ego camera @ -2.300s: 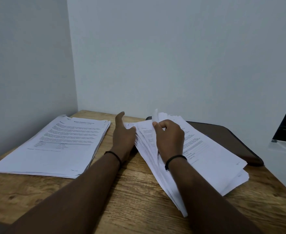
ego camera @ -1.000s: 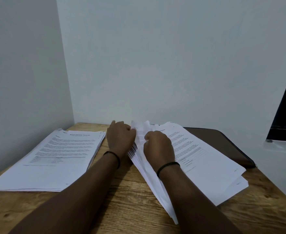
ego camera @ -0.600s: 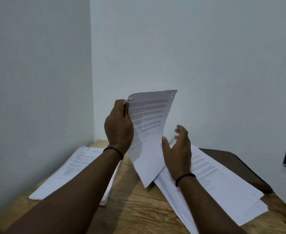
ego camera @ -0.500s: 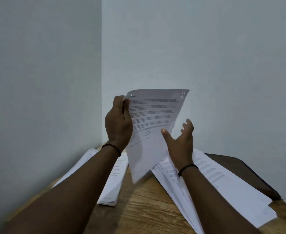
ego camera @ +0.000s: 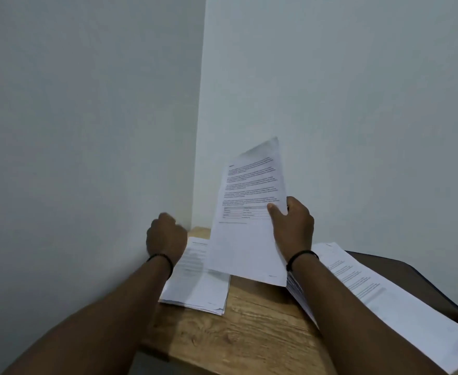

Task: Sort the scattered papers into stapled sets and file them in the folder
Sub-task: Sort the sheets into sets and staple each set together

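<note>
- The wooden table (ego camera: 252,328) is closest to us. It holds all the papers, so both hands are free to sort.
- The big spread-out pile (ego camera: 401,301) lies on the right side of the table, under the right arm. Its sheets are fanned out, most likely so one sheet can be picked off at a time.
- The smaller pile (ego camera: 198,282) lies flat on the left side, just below the left hand. It looks neater, so I think this is where picked sheets go.
- The right hand (ego camera: 294,228) is grasping one sheet (ego camera: 246,212) by its right edge. The thumb is on the front and the fingers are curled behind it. The sheet stands nearly upright, above the table and between the two piles, with the words facing us. I think it is held up like this so it can be read before it gets a place.
- The left hand (ego camera: 165,236) is above the far end of the smaller pile, with its fingers curled in. It holds nothing that I can see.
- The dark folder (ego camera: 412,280) lies at the far right, partly under the big pile. It is likely for filing later.
- I see no stapler, so stapling looks a long way off.
</note>
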